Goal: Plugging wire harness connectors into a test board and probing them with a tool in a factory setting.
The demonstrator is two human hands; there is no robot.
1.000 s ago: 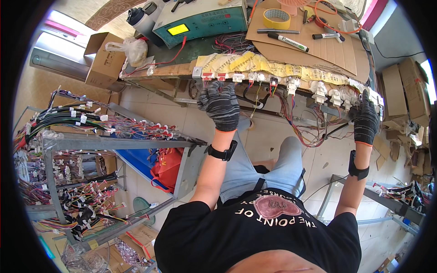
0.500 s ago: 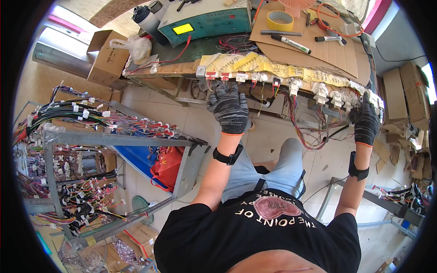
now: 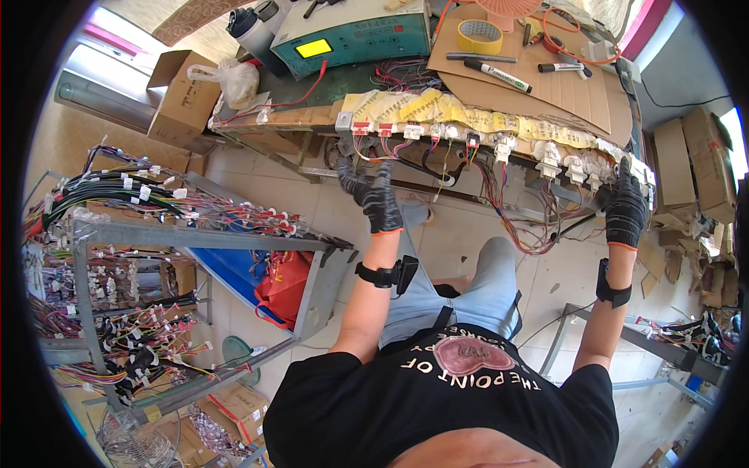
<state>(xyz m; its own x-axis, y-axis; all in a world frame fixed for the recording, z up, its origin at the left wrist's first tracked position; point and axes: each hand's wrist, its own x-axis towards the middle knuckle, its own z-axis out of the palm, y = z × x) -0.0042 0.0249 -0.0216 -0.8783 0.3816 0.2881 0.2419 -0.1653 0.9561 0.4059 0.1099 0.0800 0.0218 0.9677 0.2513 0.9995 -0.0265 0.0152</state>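
Note:
My left hand [image 3: 369,193], in a dark grey knit glove, is just below the left end of a row of connectors. Its fingers are spread apart, and thin wires [image 3: 369,157] hanging from the red-and-white connectors [image 3: 385,129] run close to the fingertips; whether they touch cannot be made out. At the row's right end, my gloved right hand [image 3: 626,209] has a finger stretched up against the white connectors [image 3: 640,170]; its other fingers are partly hidden. Between the hands, white connectors [image 3: 548,158] line the bench edge with coloured wire bundles [image 3: 499,203] drooping from them.
On the bench stand a teal tester [image 3: 355,43] with a lit yellow screen, a yellow tape roll [image 3: 480,37] and markers [image 3: 499,76] on cardboard [image 3: 577,101]. A metal rack [image 3: 195,238] with wire harnesses is at left; another harness rack [image 3: 663,343] is at right.
My left hand has dropped back from the connectors toward me, turned, and spread its fingers. Wires below the left connectors now show. My right hand stays nearly in place.

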